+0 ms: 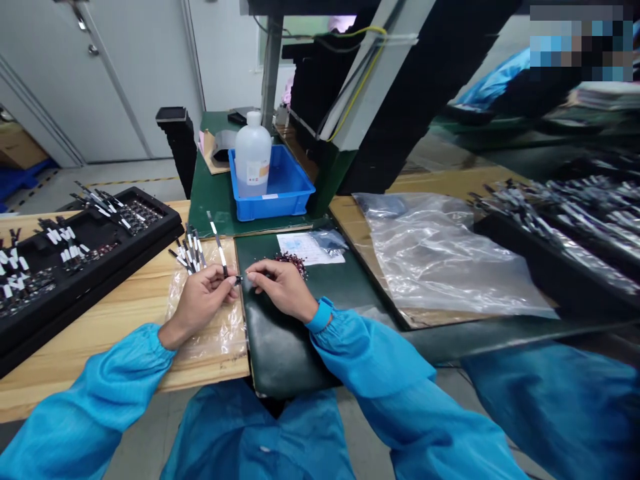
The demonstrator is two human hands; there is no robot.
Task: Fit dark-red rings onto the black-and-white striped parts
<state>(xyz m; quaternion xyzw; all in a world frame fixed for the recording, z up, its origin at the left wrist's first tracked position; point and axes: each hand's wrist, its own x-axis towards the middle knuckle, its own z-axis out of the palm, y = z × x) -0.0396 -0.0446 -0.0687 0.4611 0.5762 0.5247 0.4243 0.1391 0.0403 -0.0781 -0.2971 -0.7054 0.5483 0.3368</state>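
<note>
Holding strip (219, 250), left hand (203, 301), right hand (281, 288) near

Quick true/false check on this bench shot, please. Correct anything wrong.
1. The left hand pinches a slim black-and-white strip. True.
2. A white plastic bottle stands upright in a blue plastic crate. True.
3. A blue wristband is on the left wrist. False: it is on the right wrist.
4. The right hand is over a dark green mat, next to a small heap of dark red pieces. True.
5. A black foam tray lies on that mat. False: it lies on a wooden bench.
</note>
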